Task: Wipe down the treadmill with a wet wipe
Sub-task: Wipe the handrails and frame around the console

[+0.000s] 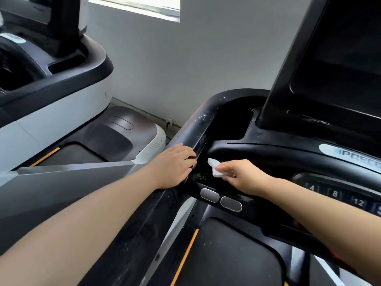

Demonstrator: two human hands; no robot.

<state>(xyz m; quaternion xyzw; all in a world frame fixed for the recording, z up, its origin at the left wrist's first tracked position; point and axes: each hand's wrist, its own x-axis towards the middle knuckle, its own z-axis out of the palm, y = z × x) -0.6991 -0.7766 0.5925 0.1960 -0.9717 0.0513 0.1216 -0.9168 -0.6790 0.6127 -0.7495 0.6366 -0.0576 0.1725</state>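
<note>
A black treadmill fills the right half of the view, its dusty left handrail (201, 122) running up to the console. My left hand (175, 165) lies flat on that handrail, fingers spread over its inner edge, holding nothing. My right hand (241, 175) pinches a crumpled white wet wipe (214, 167) and presses it against the console surface just right of the handrail, above two oval silver buttons (220, 200). The dark screen (334, 58) rises at the upper right.
A second treadmill (68, 83) with a white and black console stands to the left, its belt cover (115, 135) close to my left arm. A grey wall (185, 58) is behind. Speed keys (334, 193) sit on the console at right. The running belt (226, 254) lies below.
</note>
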